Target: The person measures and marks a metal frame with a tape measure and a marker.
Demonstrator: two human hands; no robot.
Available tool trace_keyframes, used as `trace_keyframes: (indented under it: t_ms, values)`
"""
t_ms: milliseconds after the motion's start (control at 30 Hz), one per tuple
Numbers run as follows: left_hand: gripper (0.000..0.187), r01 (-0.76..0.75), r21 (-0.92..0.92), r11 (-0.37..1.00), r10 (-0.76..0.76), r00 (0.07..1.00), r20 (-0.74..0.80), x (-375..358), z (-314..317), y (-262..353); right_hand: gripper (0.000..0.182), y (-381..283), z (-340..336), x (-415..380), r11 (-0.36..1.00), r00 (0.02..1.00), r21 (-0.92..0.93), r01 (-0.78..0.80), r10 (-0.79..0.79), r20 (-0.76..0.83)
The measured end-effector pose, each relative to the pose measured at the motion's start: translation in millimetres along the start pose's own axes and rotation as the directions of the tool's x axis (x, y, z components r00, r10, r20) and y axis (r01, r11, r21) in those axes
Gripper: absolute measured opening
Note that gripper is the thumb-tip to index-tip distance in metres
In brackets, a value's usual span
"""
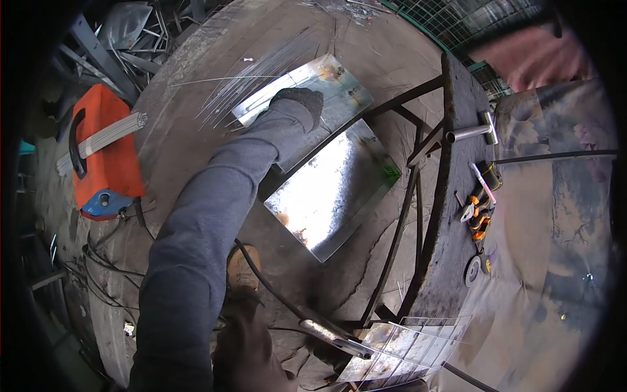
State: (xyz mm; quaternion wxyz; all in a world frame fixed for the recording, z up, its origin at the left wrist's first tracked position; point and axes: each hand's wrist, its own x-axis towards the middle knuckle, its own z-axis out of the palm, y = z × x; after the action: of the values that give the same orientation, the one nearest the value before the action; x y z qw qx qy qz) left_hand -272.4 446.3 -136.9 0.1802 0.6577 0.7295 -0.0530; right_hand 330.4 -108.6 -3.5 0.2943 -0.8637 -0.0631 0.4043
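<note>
My left hand (297, 106), in a dark glove at the end of a grey sleeve, reaches forward over a shiny metal sheet (343, 91). The glove looks rounded and closed; its fingers face away, and I cannot tell what is in them. Just beyond the glove, thin metal rods (255, 81) lie spread on the ground, one long rod running toward the sheet. Nearer me, a second metal sheet (320, 196) with rust spots reflects bright light. My right hand is out of view.
An orange welding machine (108, 157) with a bundle of welding rods (108, 140) stands left. At right, a dark bench (450, 189) carries a metal tube piece (473, 132) and pliers (469, 212). An electrode holder (333, 336) with cable and a wire grid (418, 346) are at bottom.
</note>
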Motion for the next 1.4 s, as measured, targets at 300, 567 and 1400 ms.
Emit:
trace_keyframes:
  t_ms: [300,567,1400]
  values:
    - [0.046,0.042,-0.028,0.999,-0.042,0.999,-0.011,-25.2,-16.0,-3.8,0.055,-1.2,4.3,3.7,1.0,0.999,-0.028,0.013,-0.011,0.043]
    - [0.023,-0.572,-0.164,0.804,0.185,0.503,-0.844,-163.3,-15.2,2.2,0.039,-55.0,13.3,-66.6,0.222,0.533,-0.7,0.679,-0.805,0.262]
    - [0.033,-0.043,-0.891,0.451,-0.549,0.774,-0.316,-172.5,-28.6,-77.7,0.02,-353.2,430.2,2.7,-0.502,-0.317,0.027,0.864,-0.503,0.804]
